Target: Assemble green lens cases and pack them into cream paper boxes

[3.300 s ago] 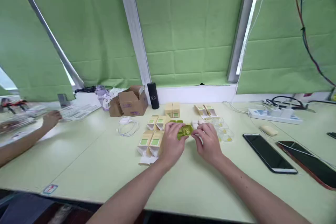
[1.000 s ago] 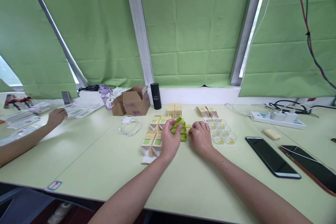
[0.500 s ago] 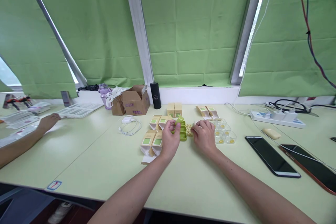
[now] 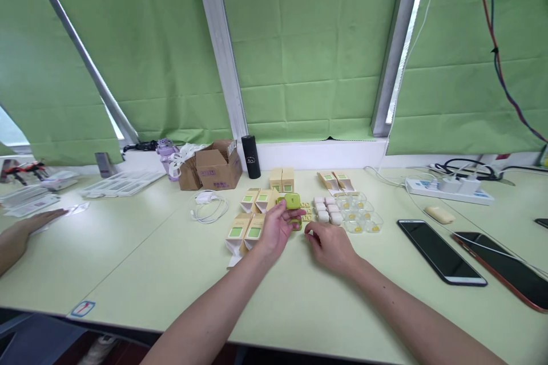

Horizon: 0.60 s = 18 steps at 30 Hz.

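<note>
My left hand [image 4: 276, 231] is closed on a small green case [image 4: 293, 201] with rounded corners, tilted up so its flat face shows. Below it, partly covered by the fingers, more green [image 4: 297, 224] shows close to the table. Just to the right lie several small yellow ring-like pieces [image 4: 306, 211]. My right hand [image 4: 329, 244] is low over the table with thumb and forefinger pinched; whether anything small is between them I cannot make out. Beyond it stand several small white blocks [image 4: 322, 216] in rows, beside clear plastic cups [image 4: 354, 226] with yellow spots.
Small tan boxes with green labels [image 4: 236, 232] stand left of my hands, others [image 4: 329, 182] behind. Two phones [image 4: 440, 252], a beige oval case [image 4: 439, 215] and a power strip [image 4: 449, 191] lie right. A cardboard box [image 4: 219, 166] is at the back; another person's hand [image 4: 40, 221] is far left.
The green case in my left hand has turned to show its broad face. My right hand has drawn back toward me, uncovering the white blocks. The other person's hand has moved left and nearer.
</note>
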{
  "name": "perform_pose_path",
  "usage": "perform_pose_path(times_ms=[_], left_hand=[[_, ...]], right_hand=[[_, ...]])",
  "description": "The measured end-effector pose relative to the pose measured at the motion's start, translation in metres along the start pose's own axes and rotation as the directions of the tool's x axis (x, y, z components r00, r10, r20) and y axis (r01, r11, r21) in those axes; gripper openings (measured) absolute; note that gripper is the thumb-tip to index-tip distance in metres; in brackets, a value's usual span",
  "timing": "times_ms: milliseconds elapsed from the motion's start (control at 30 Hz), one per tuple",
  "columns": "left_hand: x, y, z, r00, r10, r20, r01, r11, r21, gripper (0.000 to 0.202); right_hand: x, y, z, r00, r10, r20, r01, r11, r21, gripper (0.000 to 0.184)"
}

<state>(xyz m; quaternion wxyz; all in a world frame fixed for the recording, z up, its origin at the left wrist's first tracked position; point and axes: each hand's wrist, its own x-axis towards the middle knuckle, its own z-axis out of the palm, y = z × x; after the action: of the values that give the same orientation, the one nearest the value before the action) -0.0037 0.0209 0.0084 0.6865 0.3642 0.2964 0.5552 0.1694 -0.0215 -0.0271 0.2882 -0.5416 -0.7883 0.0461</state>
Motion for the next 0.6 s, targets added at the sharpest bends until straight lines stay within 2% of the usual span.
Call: perform_pose_path(times_ms=[133,400,600], left_hand=[[0.003,-0.001,-0.003,0.998,-0.056,-0.021,0.054,0.996,-0.078,0.016],[0.006,0.002,-0.007,0.999,-0.041,-0.027,0.037,0.992,-0.119,0.014],[0.001,0.015,-0.001,0.99,-0.097,-0.104,0.07,0.969,-0.236,0.01]], right_hand=[[0.001,-0.001,-0.002,0.997,0.042,0.059,-0.039,0.998,-0.046,0.014],[0.002,0.0,-0.005,0.995,0.05,0.091,-0.047,0.998,-0.034,0.014],[0.003,-0.002,-0.006,0.99,0.076,0.118,-0.073,0.997,-0.022,0.015]])
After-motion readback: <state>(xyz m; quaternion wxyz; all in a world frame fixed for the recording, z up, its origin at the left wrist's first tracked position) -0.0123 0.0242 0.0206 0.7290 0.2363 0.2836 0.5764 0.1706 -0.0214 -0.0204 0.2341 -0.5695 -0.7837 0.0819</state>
